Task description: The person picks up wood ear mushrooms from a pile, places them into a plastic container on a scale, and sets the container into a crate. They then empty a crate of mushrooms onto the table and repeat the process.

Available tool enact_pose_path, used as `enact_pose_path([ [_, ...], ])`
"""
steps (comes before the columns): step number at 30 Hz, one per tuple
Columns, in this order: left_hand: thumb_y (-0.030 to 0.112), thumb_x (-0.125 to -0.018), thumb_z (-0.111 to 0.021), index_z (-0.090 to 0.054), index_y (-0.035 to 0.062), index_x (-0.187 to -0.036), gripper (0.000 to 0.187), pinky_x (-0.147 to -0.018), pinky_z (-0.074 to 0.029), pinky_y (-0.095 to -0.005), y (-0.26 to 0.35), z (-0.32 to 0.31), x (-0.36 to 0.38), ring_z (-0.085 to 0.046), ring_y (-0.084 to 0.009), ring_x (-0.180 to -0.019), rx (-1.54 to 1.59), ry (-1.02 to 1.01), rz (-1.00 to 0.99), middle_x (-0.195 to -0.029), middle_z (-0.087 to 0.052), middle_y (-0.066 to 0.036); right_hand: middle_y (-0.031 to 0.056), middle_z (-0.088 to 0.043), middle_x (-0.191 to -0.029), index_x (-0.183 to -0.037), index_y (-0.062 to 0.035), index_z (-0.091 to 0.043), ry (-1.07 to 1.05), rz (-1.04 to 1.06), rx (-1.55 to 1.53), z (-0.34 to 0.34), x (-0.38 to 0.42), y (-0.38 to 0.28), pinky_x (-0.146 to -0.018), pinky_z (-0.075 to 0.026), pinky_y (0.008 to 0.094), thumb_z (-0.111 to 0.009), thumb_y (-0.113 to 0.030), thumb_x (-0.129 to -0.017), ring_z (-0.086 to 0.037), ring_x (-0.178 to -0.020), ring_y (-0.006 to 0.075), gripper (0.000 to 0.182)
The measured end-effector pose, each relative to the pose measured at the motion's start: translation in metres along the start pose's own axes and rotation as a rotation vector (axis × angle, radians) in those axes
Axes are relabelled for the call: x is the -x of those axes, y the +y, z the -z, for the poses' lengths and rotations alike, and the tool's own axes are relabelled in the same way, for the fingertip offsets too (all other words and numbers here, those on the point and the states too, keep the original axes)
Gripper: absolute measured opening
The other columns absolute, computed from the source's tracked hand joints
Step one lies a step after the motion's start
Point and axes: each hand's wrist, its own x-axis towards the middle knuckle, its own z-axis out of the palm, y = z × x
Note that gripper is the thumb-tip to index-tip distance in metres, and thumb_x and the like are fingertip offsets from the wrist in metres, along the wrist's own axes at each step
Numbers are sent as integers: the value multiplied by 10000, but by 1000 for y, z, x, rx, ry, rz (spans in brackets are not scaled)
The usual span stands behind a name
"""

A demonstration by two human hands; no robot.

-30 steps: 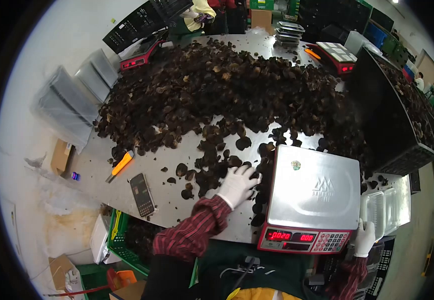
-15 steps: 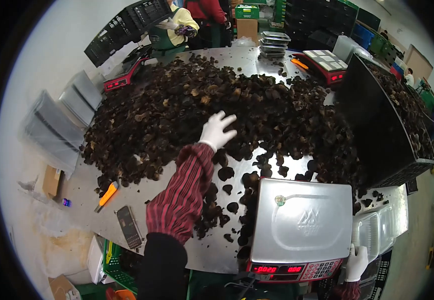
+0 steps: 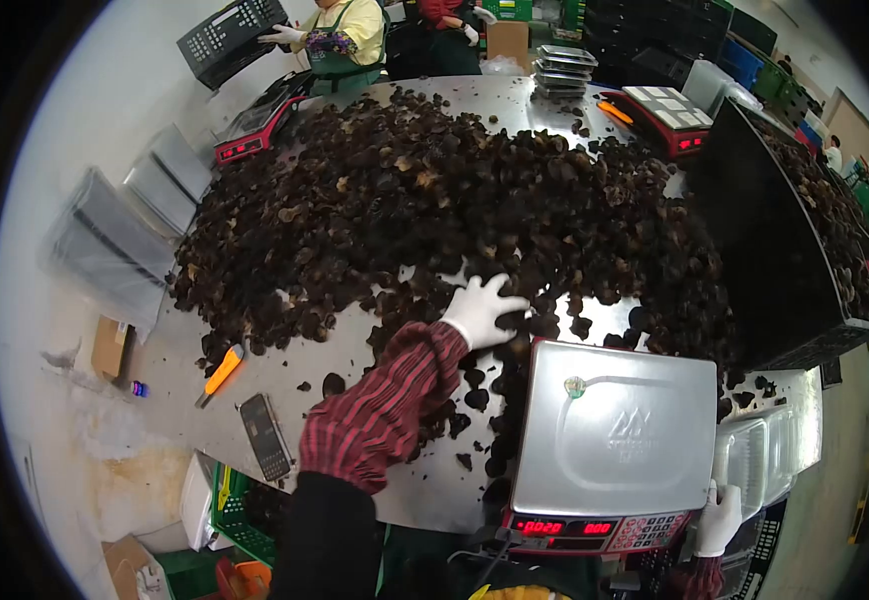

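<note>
Showing scale (image 3: 615, 440) readout 0020, gloved left hand (image 3: 483, 308)

Sprawling heap of dark brown, curled, wrinkled dried mushrooms (image 3: 455, 190) across the steel tabletop, near edge thinning into scattered single caps, stack of clear, empty plastic clamshell trays (image 3: 760, 455) just right of the scale
</note>
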Motion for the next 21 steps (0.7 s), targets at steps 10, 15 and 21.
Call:
enact_pose_path([
  [10, 259, -704, -736, -606, 338, -1185, 504, -1026, -293, -576, -13, 51, 153, -317, -425, -1295, -175, -278, 35, -1457, -329, -111, 157, -541, -746, -811, 5, -555, -36, 108, -188, 3, 0, 17, -638, -433, 392, -597, -198, -905, -537, -676, 334, 227],
  [15, 141, -768, -635, -596, 234, -1192, 436, -1048, -269, -550, 10, 16, 206, -329, -359, -1304, -60, -21, 104, -1436, -364, -93, 177, -551, -847, -913, 34, -577, -207, 171, -139, 12, -3, 34, -730, -425, 387, -547, -129, -913, -537, -806, 338, 166],
  [21, 211, -768, -673, -582, 238, -1221, 463, -1072, -202, -557, 36, -30, 246, -329, -309, -1320, 1, 288, 293, -1408, -416, -55, 172, -544, -717, -771, 39, -566, -175, 41, -135, 14, -13, 28, -656, -428, 389, -664, -120, -808, -534, -678, 336, 190],
])
